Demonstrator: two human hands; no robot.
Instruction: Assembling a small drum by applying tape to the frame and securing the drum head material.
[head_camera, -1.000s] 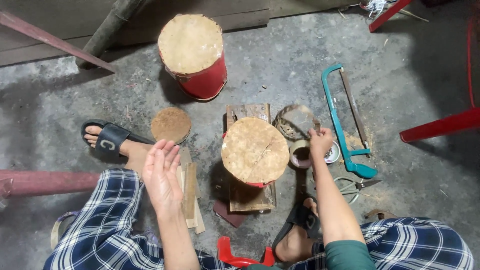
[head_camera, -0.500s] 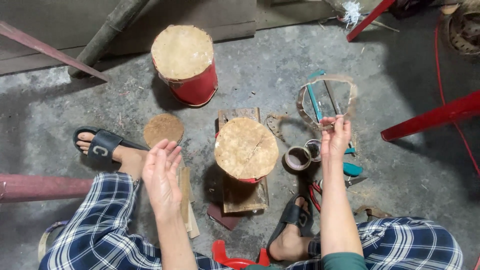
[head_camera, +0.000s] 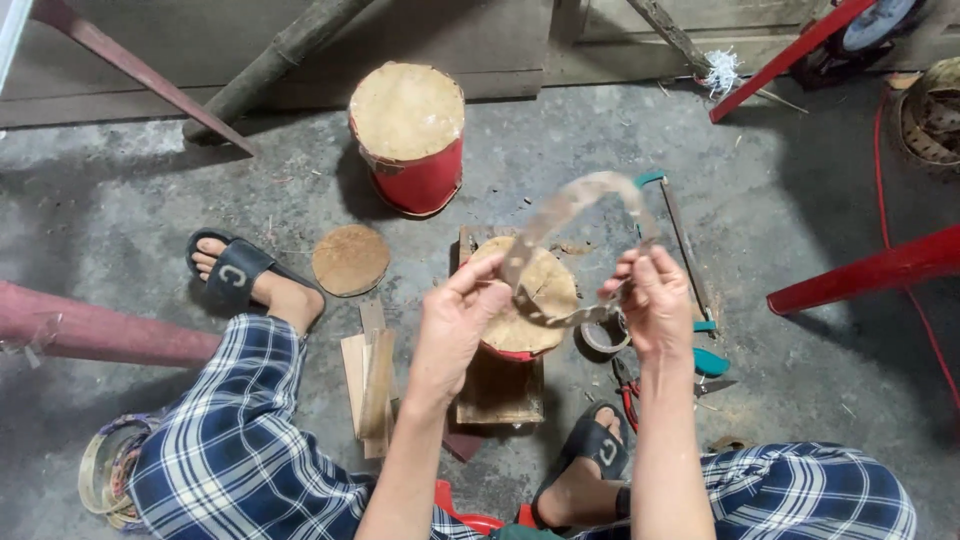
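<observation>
Both hands have been raised and brought together since the earlier frames: the left hand (head_camera: 455, 320), previously open and empty above the knee, is now closed on one end of a thin band (head_camera: 575, 215), and the right hand (head_camera: 655, 300), previously reaching low beside the saw, is now clamped on the other end. Between the hands the band is held as an upward loop, with its lower run sagging across the small drum (head_camera: 530, 300).

A concrete floor (head_camera: 800, 180) is shown, on which the person is seated with plaid-trousered legs apart. A larger red drum (head_camera: 410, 140), already covered on top, is set farther away, well apart from the hands. The small drum is placed on a wooden block (head_camera: 500, 390) between the feet, its top also covered. A teal-handled saw (head_camera: 690, 270) is laid just right of the right hand, and a tape roll (head_camera: 603, 335) and red-handled pliers (head_camera: 628, 385) are laid below it. A round wooden disc (head_camera: 350, 260) is laid to the left.

Progress is judged as partial: the band is lifted and shaped but not yet fitted around the small drum.
</observation>
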